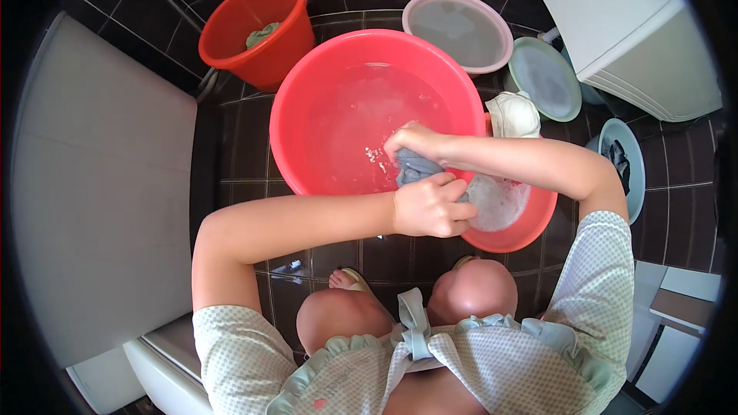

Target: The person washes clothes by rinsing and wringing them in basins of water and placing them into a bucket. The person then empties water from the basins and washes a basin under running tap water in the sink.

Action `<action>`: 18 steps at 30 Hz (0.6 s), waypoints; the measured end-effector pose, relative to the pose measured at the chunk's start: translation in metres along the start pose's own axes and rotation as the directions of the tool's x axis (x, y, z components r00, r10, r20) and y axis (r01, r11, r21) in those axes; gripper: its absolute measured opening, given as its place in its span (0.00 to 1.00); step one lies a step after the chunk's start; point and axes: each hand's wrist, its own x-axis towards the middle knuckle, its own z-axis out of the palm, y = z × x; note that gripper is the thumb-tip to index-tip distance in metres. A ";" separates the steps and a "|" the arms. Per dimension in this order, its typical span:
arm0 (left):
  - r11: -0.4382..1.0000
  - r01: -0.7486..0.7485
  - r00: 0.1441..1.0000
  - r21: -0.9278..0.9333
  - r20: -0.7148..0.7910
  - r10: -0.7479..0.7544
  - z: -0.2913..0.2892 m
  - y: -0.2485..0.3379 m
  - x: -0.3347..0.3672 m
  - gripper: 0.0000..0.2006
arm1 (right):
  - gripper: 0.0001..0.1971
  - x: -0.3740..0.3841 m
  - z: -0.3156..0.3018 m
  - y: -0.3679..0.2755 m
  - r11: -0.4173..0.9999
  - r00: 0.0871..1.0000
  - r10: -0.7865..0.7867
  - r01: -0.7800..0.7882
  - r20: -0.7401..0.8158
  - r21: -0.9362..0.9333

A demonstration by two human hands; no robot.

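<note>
A wet-looking grey cloth (pixel 415 167) is bunched and twisted between my two hands, over the near right rim of a big pink basin (pixel 288 115) of water. My left hand (pixel 437 206) is a closed fist around the cloth's nearer end. On the farther end, my right hand (pixel 415 141) is bent at the wrist, its fingers wrapped round the fabric and partly hidden. Whitish specks (pixel 374 156) show on the water beside the cloth. Below my right forearm is a smaller orange-red basin (pixel 542 219) of sudsy water, with a white cloth (pixel 513 115) at its far edge.
A red bucket (pixel 254 69) with a greenish cloth (pixel 263 34) stands far left. Beyond the basins are a pale pink tub (pixel 503 50) and a green basin (pixel 573 104). A light blue basin (pixel 636 184) holds dark cloth. White cabinets flank the dark tiled floor (pixel 246 138).
</note>
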 end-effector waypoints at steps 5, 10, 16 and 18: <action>0.998 -0.022 1.000 0.067 0.003 0.022 -0.007 -0.003 -0.008 0.06 | 0.07 0.008 0.000 0.003 0.993 0.996 -0.084 0.081 -0.031 -0.088; 0.912 0.373 0.883 0.169 -0.366 -0.293 -0.036 -0.008 -0.006 0.11 | 0.11 0.007 -0.015 0.013 0.844 0.992 -0.089 0.028 0.088 0.536; 0.408 0.739 0.028 -0.537 -0.581 -0.814 -0.107 -0.043 -0.034 0.35 | 0.29 -0.010 0.014 -0.031 0.856 0.984 0.026 -0.114 0.179 0.504; 0.242 0.668 -0.220 -0.704 -0.497 -0.839 -0.118 -0.057 -0.065 0.36 | 0.30 0.013 0.013 -0.033 0.908 0.979 -0.043 -0.045 0.201 0.416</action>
